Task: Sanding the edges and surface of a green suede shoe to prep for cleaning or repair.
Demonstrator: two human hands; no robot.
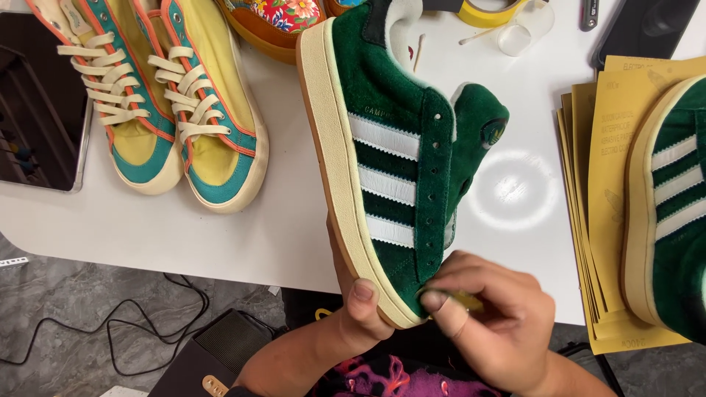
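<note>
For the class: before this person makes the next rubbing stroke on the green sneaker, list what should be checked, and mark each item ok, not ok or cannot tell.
1. Green sneaker steadied: ok, the left hand grips its toe end, thumb on the cream sole.
2. Rubbing piece in contact: ok, the right hand pinches a small yellowish piece against the green suede at the toe.
3. Laces out of the way: ok, the eyelets are empty.
4. Spare sandpaper sheets nearby: ok, stacked to the right under the second green sneaker.
5. Wear on the piece: cannot tell, fingers hide it.
</note>
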